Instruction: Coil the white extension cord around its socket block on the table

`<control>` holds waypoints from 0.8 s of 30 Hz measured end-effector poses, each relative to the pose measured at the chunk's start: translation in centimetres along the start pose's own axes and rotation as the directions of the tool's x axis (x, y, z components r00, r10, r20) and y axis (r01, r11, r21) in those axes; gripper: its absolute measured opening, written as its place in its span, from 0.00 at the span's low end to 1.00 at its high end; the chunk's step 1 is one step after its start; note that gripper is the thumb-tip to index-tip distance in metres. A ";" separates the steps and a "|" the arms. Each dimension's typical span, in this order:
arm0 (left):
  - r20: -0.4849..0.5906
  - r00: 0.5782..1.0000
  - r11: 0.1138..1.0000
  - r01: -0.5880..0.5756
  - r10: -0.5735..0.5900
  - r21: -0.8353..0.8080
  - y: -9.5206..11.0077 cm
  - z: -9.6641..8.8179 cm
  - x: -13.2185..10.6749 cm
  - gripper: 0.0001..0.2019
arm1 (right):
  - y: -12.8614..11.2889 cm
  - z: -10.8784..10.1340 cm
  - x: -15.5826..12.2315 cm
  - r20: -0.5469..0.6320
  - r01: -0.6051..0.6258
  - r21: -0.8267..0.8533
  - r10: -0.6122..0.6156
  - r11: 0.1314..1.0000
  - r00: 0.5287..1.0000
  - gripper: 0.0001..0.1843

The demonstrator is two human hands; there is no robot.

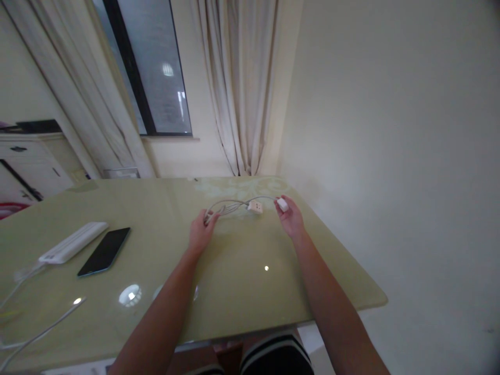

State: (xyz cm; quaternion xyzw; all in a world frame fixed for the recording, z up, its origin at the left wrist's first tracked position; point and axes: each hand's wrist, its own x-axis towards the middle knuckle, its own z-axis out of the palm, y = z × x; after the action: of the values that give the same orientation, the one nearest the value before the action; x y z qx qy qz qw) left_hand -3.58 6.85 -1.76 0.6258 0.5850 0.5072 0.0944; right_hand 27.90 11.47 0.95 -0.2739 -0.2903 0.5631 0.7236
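Loops of a thin white cable [230, 207] are gathered in the closed fingers of my left hand [201, 229], above the middle of the table. At the right end, my right hand [291, 217] grips a small white block [282, 204], and a single strand of the cable runs to it. Between the hands is a white socket block [255, 207] with dark holes in its face, joined to the same cable bundle. Whether that socket block rests on the tabletop or hangs just over it, I cannot tell.
A black phone [104, 252] lies on the glossy pale green table [234, 291] at left, beside a long white power strip [74, 242]. Another white cable [47, 329] crosses the near left corner. A bare wall [390, 156] borders the right side; curtains [242, 94] hang behind.
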 end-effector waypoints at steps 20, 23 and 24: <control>0.490 0.763 0.245 0.617 -0.422 -0.748 0.0 -1.6 1.6 0.19 | 0.1 -1.8 1.0 -0.016 0.028 0.120 -0.026 0.992 1.000 0.20; 0.569 0.713 0.140 0.666 -0.410 -0.733 -0.3 -1.3 1.5 0.17 | 0.5 -2.1 1.3 -0.042 0.001 0.118 0.004 0.993 0.999 0.27; 0.586 0.700 0.104 0.674 -0.408 -0.732 -0.4 -1.3 1.5 0.16 | 0.7 -2.3 1.4 -0.057 -0.011 0.113 0.018 0.994 0.998 0.28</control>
State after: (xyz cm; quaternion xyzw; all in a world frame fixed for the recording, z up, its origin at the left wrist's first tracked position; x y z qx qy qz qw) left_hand -5.07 7.61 -0.64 0.2509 0.3653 0.5895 0.6753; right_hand 29.38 12.81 -0.92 -0.2510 -0.2352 0.5757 0.7418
